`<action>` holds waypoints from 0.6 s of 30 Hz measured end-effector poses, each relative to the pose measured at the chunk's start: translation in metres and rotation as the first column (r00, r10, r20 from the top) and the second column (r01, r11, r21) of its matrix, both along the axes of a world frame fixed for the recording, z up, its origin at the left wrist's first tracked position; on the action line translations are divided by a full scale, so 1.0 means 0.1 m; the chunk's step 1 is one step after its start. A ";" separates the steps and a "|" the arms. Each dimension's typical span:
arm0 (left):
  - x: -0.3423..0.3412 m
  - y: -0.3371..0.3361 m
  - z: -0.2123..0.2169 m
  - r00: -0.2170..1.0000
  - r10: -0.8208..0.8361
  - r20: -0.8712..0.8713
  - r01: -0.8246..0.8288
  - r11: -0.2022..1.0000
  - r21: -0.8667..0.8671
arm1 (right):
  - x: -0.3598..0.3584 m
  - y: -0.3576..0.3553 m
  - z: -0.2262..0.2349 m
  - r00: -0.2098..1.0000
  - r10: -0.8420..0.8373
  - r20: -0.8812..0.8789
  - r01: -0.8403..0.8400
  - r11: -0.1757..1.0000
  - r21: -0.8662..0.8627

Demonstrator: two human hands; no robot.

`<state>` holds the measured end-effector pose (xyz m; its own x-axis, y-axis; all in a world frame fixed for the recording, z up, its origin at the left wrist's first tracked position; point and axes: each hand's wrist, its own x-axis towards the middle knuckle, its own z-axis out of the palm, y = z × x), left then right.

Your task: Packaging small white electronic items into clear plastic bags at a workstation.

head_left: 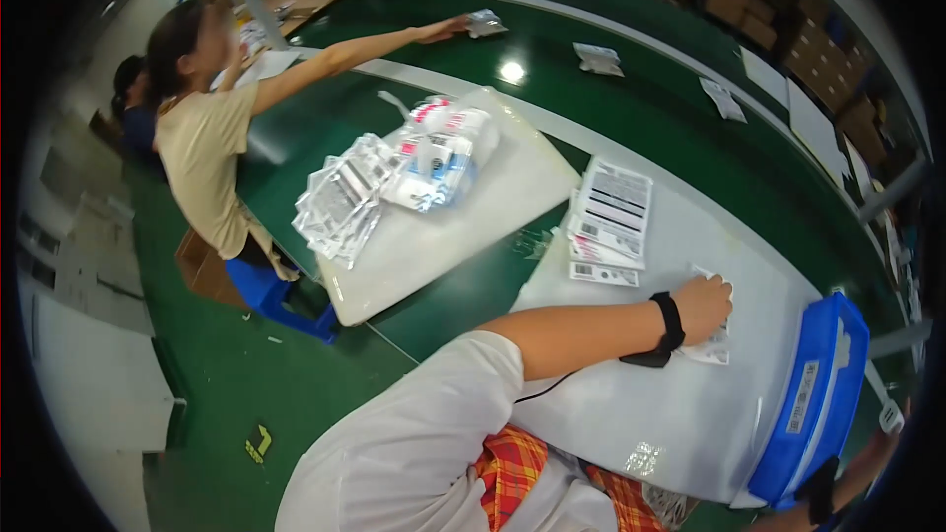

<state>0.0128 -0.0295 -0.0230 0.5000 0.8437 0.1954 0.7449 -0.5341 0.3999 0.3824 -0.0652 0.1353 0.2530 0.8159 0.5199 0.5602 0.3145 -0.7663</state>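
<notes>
My left hand (706, 308), with a black band round its wrist, is closed over a white printed packet (711, 350) on the white board (631, 394); its fingertips are partly hidden. Just left of it lies a fanned stack of white printed packets (613, 212). At the far right edge, beyond a blue bin (823, 384), is my right hand (895, 438), dark and cut off by the picture's rim. Beside its fingers shows a small white piece (891, 418) with dark marks; whether the hand grips it is unclear.
Left, a second white board (394, 281) carries silvery packets (345, 197) and a pink-and-blue plastic bundle (443, 153). A co-worker (202, 128) reaches toward a packet (485, 24) on the green belt (552, 20). More packets (598, 59) lie along it. A blue stool (281, 300) stands left.
</notes>
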 end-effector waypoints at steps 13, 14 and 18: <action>-0.11 0.09 -0.05 0.990 -0.059 0.125 0.051 0.997 0.062 | -2.17 0.12 -1.23 0.759 0.460 -0.461 -0.613 0.743 -0.267; -0.09 0.11 -0.02 0.987 -0.079 0.137 0.072 0.996 0.058 | -2.10 0.14 -1.30 0.775 0.476 -0.415 -0.609 0.739 -0.290; -0.15 0.15 -0.01 0.979 -0.058 0.197 0.062 0.998 -0.017 | -2.02 0.02 -1.11 0.884 0.464 0.052 -0.391 0.797 -0.460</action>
